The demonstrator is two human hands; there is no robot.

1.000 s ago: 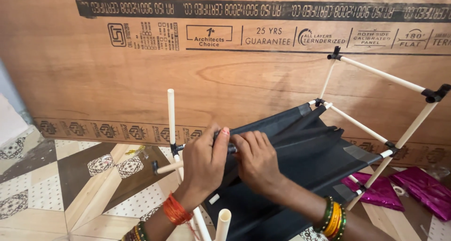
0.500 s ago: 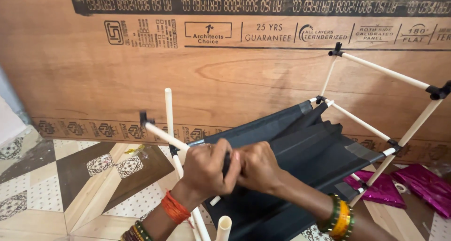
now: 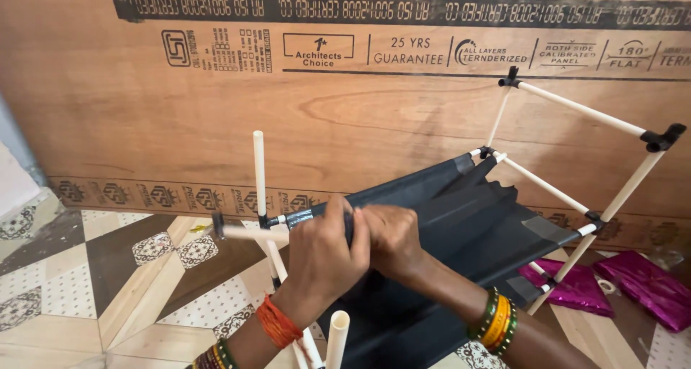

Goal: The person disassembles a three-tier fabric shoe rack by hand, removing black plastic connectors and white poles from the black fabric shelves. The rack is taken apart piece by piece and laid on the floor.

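Left hand (image 3: 325,250) and right hand (image 3: 389,239) side by side, both closed on the rod (image 3: 302,216) sheathed in the front hem of the black cloth (image 3: 461,225), low in a white rack (image 3: 576,110) against a plywood sheet (image 3: 180,124), above tiled floor (image 3: 72,297).

A large brown plywood sheet (image 3: 216,139) stands upright as the backdrop. Along its top edge runs a long black printed band (image 3: 403,9); just beneath it, a row of black stamped label marks (image 3: 403,52). A patterned printed strip (image 3: 144,195) lines the sheet's bottom edge. Two shiny magenta packets (image 3: 640,286) lie on the floor below the sheet's right end.
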